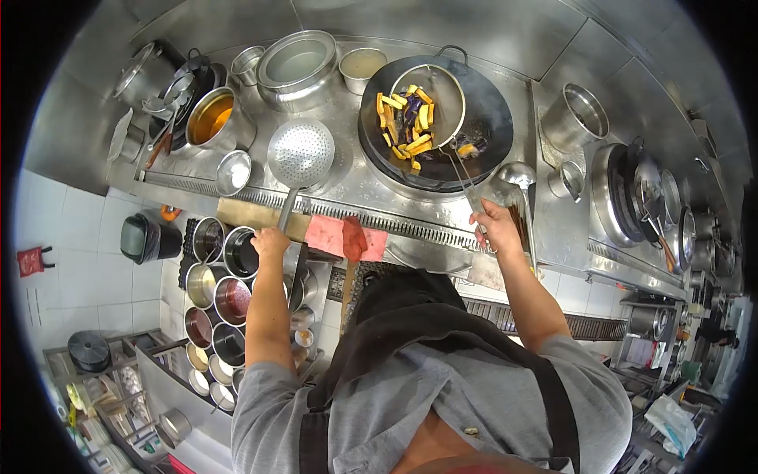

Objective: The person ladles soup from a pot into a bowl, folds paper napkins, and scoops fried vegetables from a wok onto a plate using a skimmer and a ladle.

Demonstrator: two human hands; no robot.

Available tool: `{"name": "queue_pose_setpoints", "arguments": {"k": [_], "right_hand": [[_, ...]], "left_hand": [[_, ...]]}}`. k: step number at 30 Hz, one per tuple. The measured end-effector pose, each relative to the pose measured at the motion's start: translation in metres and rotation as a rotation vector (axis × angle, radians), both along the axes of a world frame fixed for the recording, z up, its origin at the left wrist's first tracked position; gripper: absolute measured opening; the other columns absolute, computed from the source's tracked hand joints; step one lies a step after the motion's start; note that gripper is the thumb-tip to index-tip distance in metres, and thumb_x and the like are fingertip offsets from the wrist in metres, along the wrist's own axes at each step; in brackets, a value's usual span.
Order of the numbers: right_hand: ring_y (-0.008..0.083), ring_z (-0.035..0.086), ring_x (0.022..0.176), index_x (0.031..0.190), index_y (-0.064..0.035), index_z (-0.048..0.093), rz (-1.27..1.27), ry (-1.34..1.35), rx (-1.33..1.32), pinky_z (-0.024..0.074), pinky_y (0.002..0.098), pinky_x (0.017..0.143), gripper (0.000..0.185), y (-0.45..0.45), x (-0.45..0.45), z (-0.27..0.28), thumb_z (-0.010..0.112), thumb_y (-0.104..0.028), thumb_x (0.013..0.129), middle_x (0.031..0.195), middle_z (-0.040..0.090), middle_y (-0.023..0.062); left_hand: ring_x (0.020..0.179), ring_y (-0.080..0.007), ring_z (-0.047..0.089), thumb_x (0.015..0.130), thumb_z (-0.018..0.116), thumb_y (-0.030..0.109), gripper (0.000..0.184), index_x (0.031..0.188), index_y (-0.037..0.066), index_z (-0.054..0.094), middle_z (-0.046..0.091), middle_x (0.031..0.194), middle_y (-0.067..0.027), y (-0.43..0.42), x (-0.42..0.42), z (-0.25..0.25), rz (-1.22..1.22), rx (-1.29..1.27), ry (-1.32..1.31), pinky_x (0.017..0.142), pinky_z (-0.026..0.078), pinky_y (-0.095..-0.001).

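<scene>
My left hand (pixel 270 242) is closed round the handle of a perforated skimmer (pixel 302 152), whose round head is over the steel counter left of the wok. My right hand (pixel 497 226) grips the thin handle of a round mesh strainer (pixel 448 95) above the dark wok (pixel 491 110). Yellow and dark purple strips that look like eggplant (pixel 409 125) lie at the strainer's left side and in the wok; how many are inside the mesh I cannot tell. One more piece (pixel 467 150) sits lower right in the wok.
A ladle (pixel 518 175) leans right of the wok. Behind are a large pot (pixel 298 67) and a small pot (pixel 363 65); a pot of orange liquid (pixel 212 120) stands left. Red cloths (pixel 354 237) lie on the front edge. Several sauce containers (pixel 232 300) stand lower left.
</scene>
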State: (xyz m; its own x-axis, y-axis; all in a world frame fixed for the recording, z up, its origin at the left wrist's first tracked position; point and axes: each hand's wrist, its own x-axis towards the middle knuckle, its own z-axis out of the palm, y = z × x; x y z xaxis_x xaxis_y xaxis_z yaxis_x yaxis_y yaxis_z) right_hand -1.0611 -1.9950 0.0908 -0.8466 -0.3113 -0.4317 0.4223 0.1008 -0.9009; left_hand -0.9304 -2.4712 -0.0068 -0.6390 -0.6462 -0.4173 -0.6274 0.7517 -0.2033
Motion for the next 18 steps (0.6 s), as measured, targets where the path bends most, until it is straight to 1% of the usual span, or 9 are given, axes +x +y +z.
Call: {"name": "queue_pose_setpoints", "arguments": {"k": [2, 4, 7, 9, 12, 14, 15, 17, 18], "right_hand": [[0.0119, 0.046, 0.037, 0.113, 0.0003, 0.058, -0.039, 0.066, 0.080, 0.0340, 0.0256, 0.032, 0.035, 0.002, 0.000, 0.006, 0.050, -0.002, 0.080, 0.070, 0.055, 0.0058], [0.0099, 0.043, 0.036, 0.112, -0.0009, 0.057, -0.072, 0.114, 0.114, 0.0313, 0.0236, 0.030, 0.032, 0.006, 0.002, 0.010, 0.049, -0.003, 0.082, 0.072, 0.055, 0.0038], [0.0091, 0.044, 0.037, 0.129, -0.0035, 0.048, -0.016, 0.192, 0.322, 0.0333, 0.0237, 0.031, 0.047, 0.015, 0.005, 0.028, 0.046, -0.001, 0.082, 0.071, 0.055, 0.0040], [0.0103, 0.044, 0.037, 0.128, -0.0027, 0.050, -0.030, 0.220, 0.364, 0.0343, 0.0255, 0.033, 0.048, 0.017, 0.010, 0.036, 0.046, -0.001, 0.080, 0.069, 0.055, 0.0049], [0.0118, 0.045, 0.037, 0.128, -0.0034, 0.051, -0.038, 0.235, 0.422, 0.0360, 0.0277, 0.035, 0.049, 0.010, 0.024, 0.051, 0.047, -0.003, 0.079, 0.065, 0.057, 0.0061], [0.0117, 0.046, 0.039, 0.126, -0.0038, 0.053, 0.011, 0.325, 0.503, 0.0370, 0.0281, 0.037, 0.046, 0.011, 0.034, 0.049, 0.047, -0.004, 0.080, 0.066, 0.059, 0.0059], [0.0117, 0.046, 0.039, 0.126, -0.0038, 0.053, 0.006, 0.324, 0.503, 0.0370, 0.0281, 0.037, 0.046, 0.009, 0.041, 0.050, 0.047, -0.004, 0.080, 0.066, 0.059, 0.0059], [0.0117, 0.049, 0.041, 0.124, -0.0058, 0.056, 0.030, 0.259, 0.540, 0.0391, 0.0281, 0.040, 0.044, 0.006, 0.056, 0.057, 0.048, -0.005, 0.080, 0.066, 0.060, 0.0052], [0.0117, 0.049, 0.041, 0.124, -0.0058, 0.056, 0.026, 0.261, 0.539, 0.0391, 0.0281, 0.040, 0.044, 0.008, 0.062, 0.055, 0.048, -0.005, 0.080, 0.066, 0.060, 0.0052]], "left_hand": [[0.115, -0.0321, 0.052, 0.080, 0.051, 0.023, 0.037, 0.110, 0.004, 0.063, 0.060, 0.116, -0.0155, -0.009, -0.003, -0.011, -0.026, 0.041, 0.000, 0.093, 0.044, -0.0459], [0.111, -0.0318, 0.056, 0.080, 0.050, 0.022, 0.036, 0.109, 0.003, 0.063, 0.060, 0.116, -0.0171, -0.015, -0.005, -0.018, -0.025, 0.117, 0.032, 0.092, 0.045, -0.0432], [0.108, -0.0333, 0.058, 0.078, 0.055, 0.025, 0.037, 0.107, 0.003, 0.064, 0.060, 0.114, -0.0198, -0.018, -0.004, -0.019, 0.008, 0.153, 0.073, 0.091, 0.046, -0.0416], [0.107, -0.0334, 0.058, 0.077, 0.057, 0.025, 0.037, 0.106, 0.003, 0.064, 0.061, 0.113, -0.0207, -0.025, -0.003, -0.029, 0.042, 0.186, 0.091, 0.091, 0.047, -0.0418], [0.105, -0.0348, 0.059, 0.075, 0.060, 0.025, 0.040, 0.107, 0.002, 0.063, 0.061, 0.111, -0.0218, -0.047, -0.001, -0.056, -0.053, 0.215, 0.111, 0.090, 0.047, -0.0420], [0.088, -0.0328, 0.065, 0.073, 0.061, 0.018, 0.033, 0.100, 0.000, 0.064, 0.066, 0.095, -0.0194, -0.043, -0.004, -0.034, 0.000, 0.401, 0.089, 0.077, 0.053, -0.0407], [0.088, -0.0328, 0.065, 0.073, 0.061, 0.018, 0.033, 0.100, 0.000, 0.064, 0.066, 0.095, -0.0194, -0.038, -0.002, -0.019, -0.004, 0.400, 0.088, 0.077, 0.053, -0.0407], [0.062, -0.0228, 0.062, 0.071, 0.059, 0.013, 0.020, 0.085, -0.001, 0.061, 0.062, 0.073, -0.0142, -0.020, 0.005, 0.016, 0.488, 1.118, 0.362, 0.056, 0.051, -0.0337], [0.062, -0.0228, 0.062, 0.071, 0.059, 0.013, 0.020, 0.085, -0.001, 0.061, 0.062, 0.073, -0.0142, -0.016, 0.008, 0.014, 0.483, 1.118, 0.363, 0.056, 0.051, -0.0337]]}}
